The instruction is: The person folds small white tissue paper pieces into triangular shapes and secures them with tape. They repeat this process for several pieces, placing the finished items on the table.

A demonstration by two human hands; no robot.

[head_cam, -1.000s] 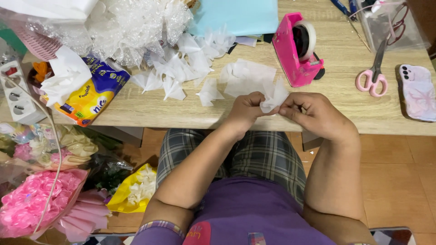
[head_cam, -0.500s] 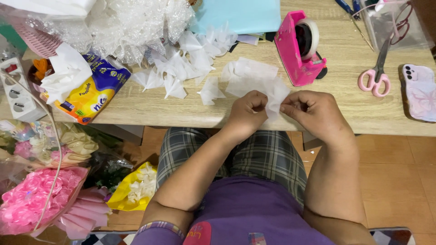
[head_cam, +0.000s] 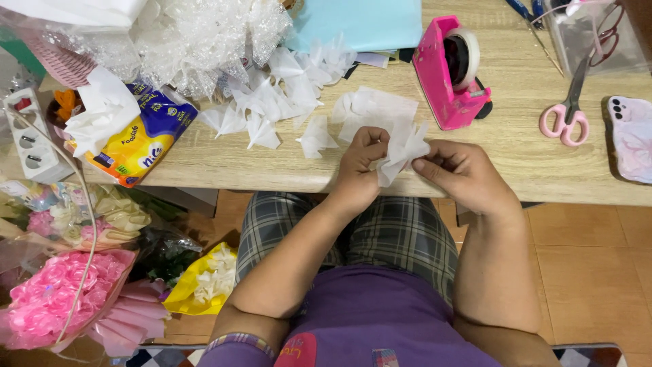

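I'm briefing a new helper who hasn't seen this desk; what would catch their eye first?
Probably the left hand and right hand pinching a white tissue piece at the table's near edge. Next, the bright pink tape dispenser just beyond, and the pink flower bouquet on the floor, lower left.

A pink tape dispenser [head_cam: 451,71] stands near the far edge of the wooden table [head_cam: 516,160], with pink-handled scissors [head_cam: 569,109] to its right and a phone in a pale case [head_cam: 630,139] at the right edge. Toward the left edge lies a yellow-and-blue tissue packet [head_cam: 139,139], and crumpled clear wrap [head_cam: 183,37] is heaped at the far left corner beside a light blue sheet [head_cam: 360,24]. A white power strip [head_cam: 30,136] sits just off the left edge, and below the near edge a pink flower bouquet [head_cam: 51,299] rests on the floor.
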